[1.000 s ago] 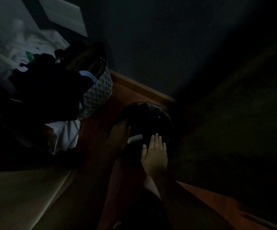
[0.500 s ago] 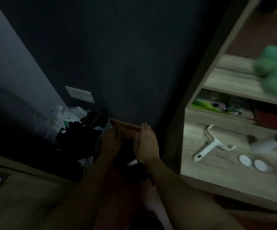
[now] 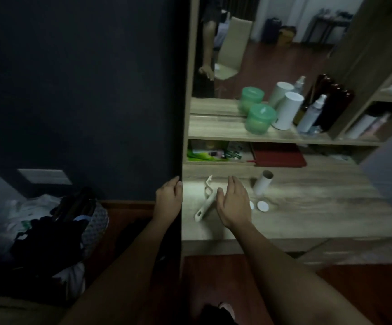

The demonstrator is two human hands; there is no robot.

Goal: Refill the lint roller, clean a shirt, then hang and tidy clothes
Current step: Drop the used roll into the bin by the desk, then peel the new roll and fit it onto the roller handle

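A white lint roller handle [image 3: 206,199] lies bare on the wooden dresser top [image 3: 307,207], with no roll on it. A white refill roll [image 3: 263,182] lies just right of it, and two small white round caps [image 3: 262,205] sit in front of the roll. My right hand [image 3: 233,202] hovers over the dresser between the handle and the caps, fingers straight and empty. My left hand [image 3: 169,197] is at the dresser's left edge, fingers loosely curled, holding nothing.
A laundry basket [image 3: 73,226] heaped with dark and white clothes stands on the floor at the left by the dark wall. Green jars [image 3: 259,118], a white cylinder [image 3: 287,110] and spray bottles [image 3: 310,114] stand on the upper shelf under a mirror.
My view has swung up and right from the dark bin on the floor to the dresser. Both hands left the bin and rose to the dresser top, empty.
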